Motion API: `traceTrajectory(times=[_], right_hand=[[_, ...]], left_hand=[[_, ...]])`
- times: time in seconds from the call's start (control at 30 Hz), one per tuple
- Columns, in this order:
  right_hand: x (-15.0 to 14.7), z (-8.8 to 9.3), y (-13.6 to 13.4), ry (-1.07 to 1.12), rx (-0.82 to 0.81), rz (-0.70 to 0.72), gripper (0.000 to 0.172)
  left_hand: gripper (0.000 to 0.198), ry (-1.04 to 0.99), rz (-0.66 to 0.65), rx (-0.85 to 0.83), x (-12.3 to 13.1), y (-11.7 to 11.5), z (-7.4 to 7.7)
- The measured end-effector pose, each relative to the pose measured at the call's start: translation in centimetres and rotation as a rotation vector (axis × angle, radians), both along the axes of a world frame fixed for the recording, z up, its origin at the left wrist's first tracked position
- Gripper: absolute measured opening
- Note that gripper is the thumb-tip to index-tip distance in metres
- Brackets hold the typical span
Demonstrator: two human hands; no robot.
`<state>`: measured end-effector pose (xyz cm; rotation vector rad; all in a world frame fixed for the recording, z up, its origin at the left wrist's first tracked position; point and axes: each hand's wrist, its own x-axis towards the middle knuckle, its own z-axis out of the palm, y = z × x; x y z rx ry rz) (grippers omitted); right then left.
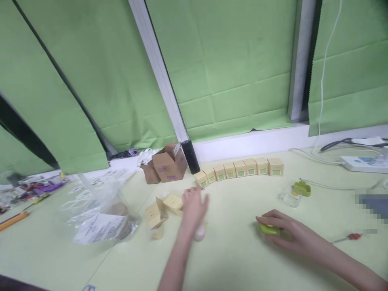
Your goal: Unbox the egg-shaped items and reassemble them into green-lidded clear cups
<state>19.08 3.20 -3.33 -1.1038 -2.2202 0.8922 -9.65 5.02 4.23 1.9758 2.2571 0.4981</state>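
My left hand point(194, 208) is over the table beside an opened yellow carton point(173, 203), its thumb apart from the fingers; nothing shows in its grasp, and it is slightly blurred. Left of that carton, another opened yellow carton point(156, 214) lies with its flaps out. A small pale pink round object point(200, 233) sits by my left wrist. On the right, my right hand point(286, 230) grips a small green-topped case point(269, 229) between thumb and fingers. Beyond it are a clear plastic case point(290, 197) and a green flower-shaped piece point(302, 188).
A row of several small yellow boxes point(241, 169) stands at the back, next to a black post foot point(190, 157) and an open brown cardboard box point(169, 163). A clear plastic bag point(103, 218) lies left. A power strip point(363, 163) and cables are far right.
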Motion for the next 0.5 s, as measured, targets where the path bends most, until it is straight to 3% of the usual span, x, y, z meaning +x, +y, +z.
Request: traceTrajectory(times=[0.1, 0.17, 0.27, 0.37, 0.5], right_hand=[[-0.1, -0.4, 0.1, 0.036, 0.005, 0.010, 0.037], [-0.2, -0.5, 0.0, 0.040, 0.010, 0.017, 0.037], [-0.3, -0.5, -0.2, 0.062, 0.023, 0.022, 0.036], [-0.5, -0.4, -0.3, 0.093, 0.035, 0.022, 0.035], [-0.4, -0.4, -0.4, 0.110, 0.036, 0.008, 0.035]], left_hand=[[0.032, 0.125, 0.229, -0.042, -5.0, 2.5, 2.6], [0.033, 0.155, 0.328, -0.109, -6.6, 3.6, 2.7], [0.033, 0.150, 0.354, -0.174, -6.6, 4.4, 1.3], [0.036, 0.113, 0.325, -0.135, -5.6, 4.7, -0.3], [0.040, -0.023, 0.293, -0.062, -5.2, 5.4, 0.0]])
